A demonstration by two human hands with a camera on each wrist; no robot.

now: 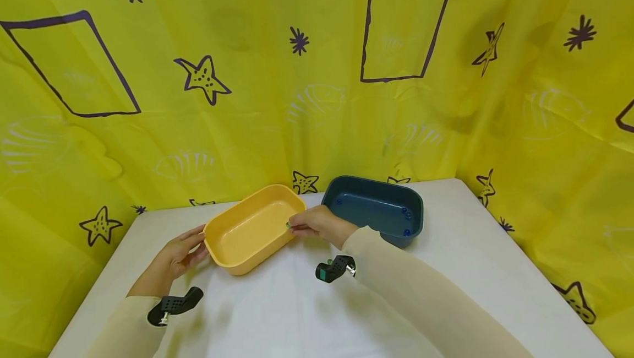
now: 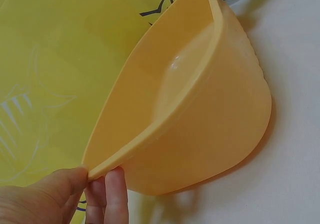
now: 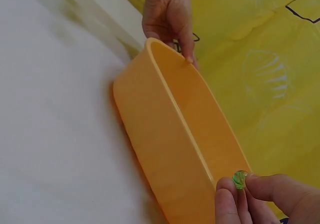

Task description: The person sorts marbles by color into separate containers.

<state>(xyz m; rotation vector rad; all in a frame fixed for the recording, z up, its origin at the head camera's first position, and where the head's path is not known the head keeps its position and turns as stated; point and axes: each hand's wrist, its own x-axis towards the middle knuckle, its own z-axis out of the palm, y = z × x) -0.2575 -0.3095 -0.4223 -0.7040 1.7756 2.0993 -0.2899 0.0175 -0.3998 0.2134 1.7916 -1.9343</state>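
A yellow plastic tub (image 1: pixel 233 267) stands on the white table. My left hand (image 1: pixel 180 253) pinches its rim at the left end, thumb on top and fingers against the outer wall in the left wrist view. Between the thumb and fingertips of my right hand (image 1: pixel 317 223) is a clear green glass marble (image 3: pixel 240 179), held by the tub's right end near the rim. Just right of that hand stands a dark teal tub (image 1: pixel 376 184), with several blue marbles (image 1: pixel 407 232) on its floor.
A yellow curtain (image 1: pixel 257 126) with dark stars and outlines hangs behind and beside the white table (image 1: pixel 267 314). Each wrist wears a black camera mount (image 1: pixel 180 303). A small green spot (image 1: pixel 330 261) shows by the right mount; I cannot tell what it is.
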